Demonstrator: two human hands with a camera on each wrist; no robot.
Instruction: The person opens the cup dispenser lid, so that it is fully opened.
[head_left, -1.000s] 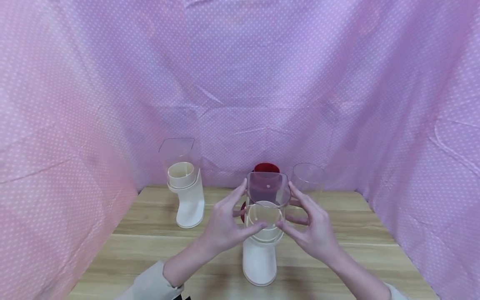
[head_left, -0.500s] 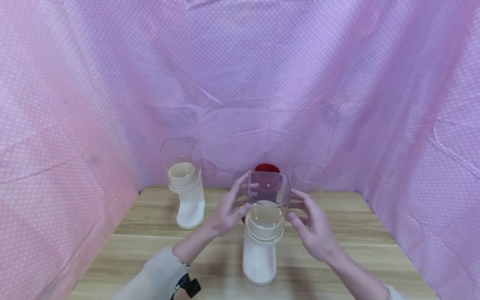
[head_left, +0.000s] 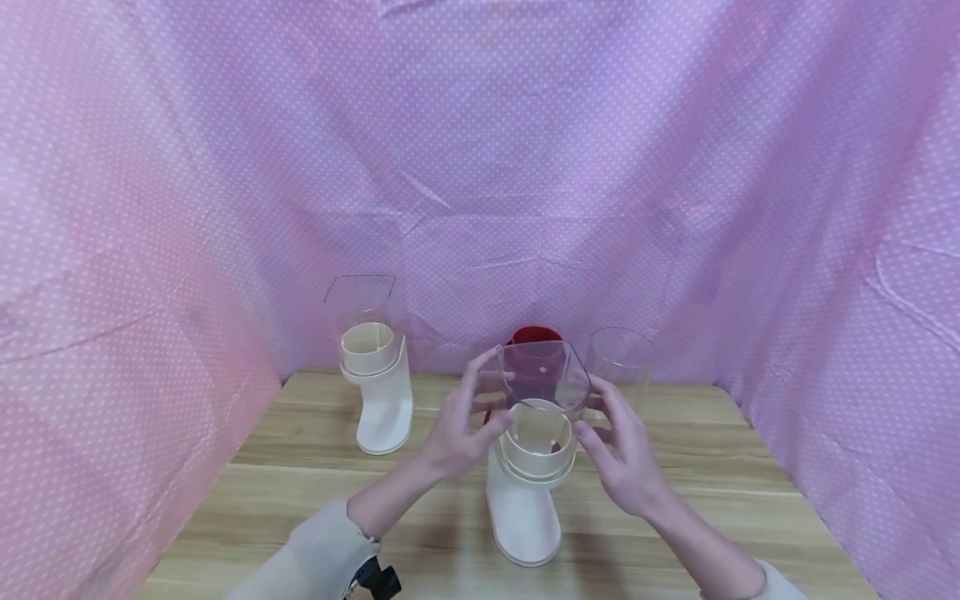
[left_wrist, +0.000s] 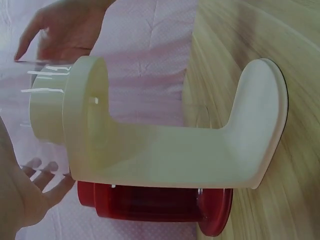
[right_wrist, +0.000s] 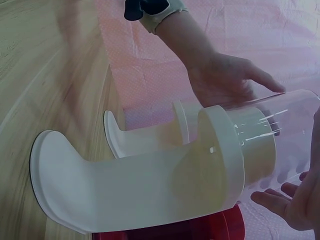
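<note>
A white stand (head_left: 525, 521) with a broad rounded foot stands in front of me on the table. Its upper ring carries a cream collar (head_left: 538, 462), topped by a clear, open container (head_left: 543, 383). My left hand (head_left: 463, 429) curves round the container's left side, thumb in front and fingers behind. On the opposite side my right hand (head_left: 626, 454) holds it likewise, its thumb by the collar. From the right wrist view, the left hand's thumb (right_wrist: 267, 80) lies along the clear wall. The left wrist view has the stand's foot (left_wrist: 260, 120) at the tabletop.
Another white stand (head_left: 384, 417) with a clear container (head_left: 360, 300) is at the back left. Just behind my hands is a red stand (head_left: 536, 336), partly hidden. A clear cylinder (head_left: 621, 350) stands to its right. Pink dotted cloth (head_left: 480, 167) hangs around the wooden table (head_left: 300, 500).
My hands first loosened from the clear container and spread apart, then closed in on it again. The front stand has since turned slightly, its foot shifting right.
</note>
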